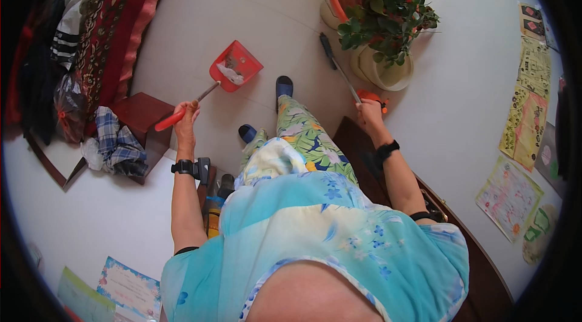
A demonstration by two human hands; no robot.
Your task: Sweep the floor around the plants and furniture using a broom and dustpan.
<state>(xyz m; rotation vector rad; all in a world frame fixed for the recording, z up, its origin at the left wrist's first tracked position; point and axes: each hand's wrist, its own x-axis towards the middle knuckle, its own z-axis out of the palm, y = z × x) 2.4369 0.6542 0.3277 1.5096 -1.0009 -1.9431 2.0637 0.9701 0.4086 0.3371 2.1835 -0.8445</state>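
My left hand (185,118) grips the red handle end of a long-handled dustpan (249,64). The red pan is at the floor and holds grey debris and a crumpled whitish piece of plastic. On the other side, my right hand (370,115) is closed around the metal handle of a broom or brush (328,49), whose narrow dark head points away from me, left of the potted plant. The dustpan and the dark head are well apart. An orange object (373,96) lies just beyond my right hand, partly hidden.
A leafy plant (386,17) in an orange pot and cream-coloured buckets (398,72) stand ahead on the right. At left are a bed with a red patterned cover (113,17), and a dark red wooden box (144,115) bearing a plaid cloth (119,140). Dark wooden furniture (468,249) is beside my right arm.
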